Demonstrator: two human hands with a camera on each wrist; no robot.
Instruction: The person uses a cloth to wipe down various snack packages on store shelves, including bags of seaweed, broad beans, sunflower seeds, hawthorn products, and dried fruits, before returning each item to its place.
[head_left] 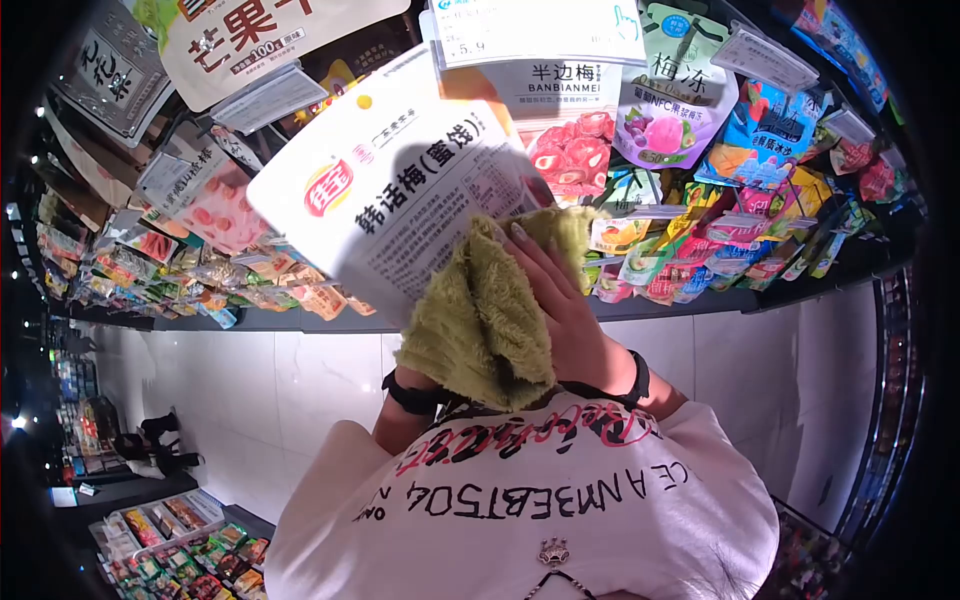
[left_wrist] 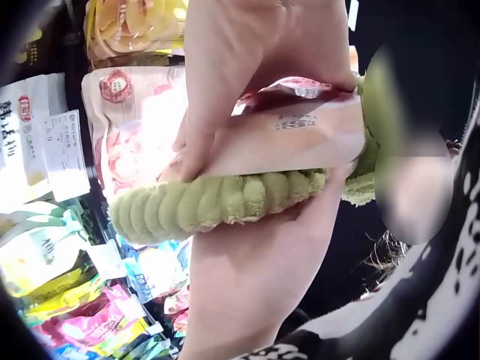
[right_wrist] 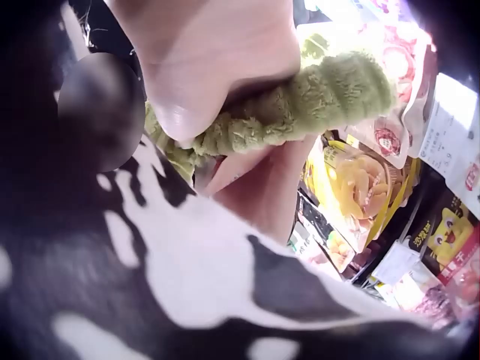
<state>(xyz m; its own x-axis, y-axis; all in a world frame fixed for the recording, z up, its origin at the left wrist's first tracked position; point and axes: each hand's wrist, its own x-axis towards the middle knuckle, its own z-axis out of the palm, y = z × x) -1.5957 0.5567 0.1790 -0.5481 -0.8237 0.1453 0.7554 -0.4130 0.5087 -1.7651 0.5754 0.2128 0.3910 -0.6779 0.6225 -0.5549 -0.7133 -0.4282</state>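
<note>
A large white pouch of preserved plums [head_left: 400, 170] is tilted in front of the torso. A fuzzy olive-green cloth [head_left: 480, 320] lies bunched over its lower part. My right hand [head_left: 580, 330] rests on the cloth with straight fingers, pressing it against the pouch. In the left wrist view the cloth [left_wrist: 217, 206] sits between the right palm and the pouch [left_wrist: 277, 139]. My left hand [left_wrist: 240, 52] grips the pouch's edge between thumb and fingers; in the head view the cloth hides most of it. The right wrist view has the right hand [right_wrist: 217, 52] over the folded cloth [right_wrist: 315, 105].
A shelf of bagged snacks spans the front, with a purple jelly pouch [head_left: 670, 110], a pink plum bag [head_left: 570, 150] and a price card [head_left: 540, 30] close by. Pale floor tiles [head_left: 330, 370] lie below. Behind at left stands a bin of small packets [head_left: 200, 560].
</note>
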